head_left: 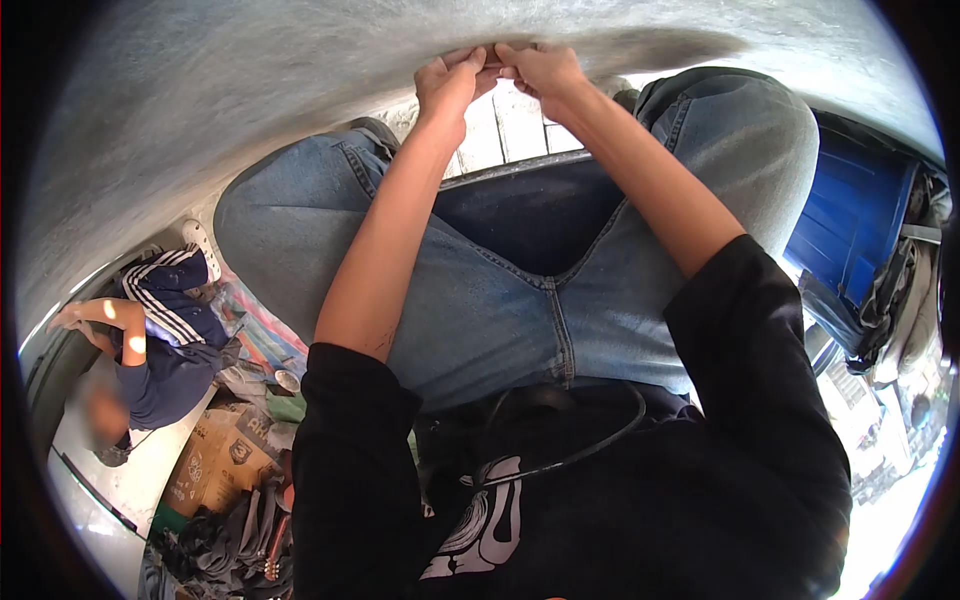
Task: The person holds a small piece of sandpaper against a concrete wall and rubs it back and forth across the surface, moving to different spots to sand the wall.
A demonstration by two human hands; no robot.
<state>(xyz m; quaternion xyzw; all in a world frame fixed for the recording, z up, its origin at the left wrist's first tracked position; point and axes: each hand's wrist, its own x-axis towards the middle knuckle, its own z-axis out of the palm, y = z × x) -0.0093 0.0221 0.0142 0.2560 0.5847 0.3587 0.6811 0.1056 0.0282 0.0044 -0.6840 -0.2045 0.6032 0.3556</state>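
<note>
A large grey curved panel with a smudged, dusty-looking surface spans the top of the view. Close together at its lower edge are my left hand and my right hand. Both have curled fingers, with thumbs and fingertips pinched near each other. Something small and brownish shows between the fingertips; I cannot tell what it is. The other fingers are partly hidden behind the hands.
My bent knees in jeans flank my arms, with a dark seat between them. At left another person sits near a cardboard box and dark cloths. A blue plastic container and hanging cloths are at right.
</note>
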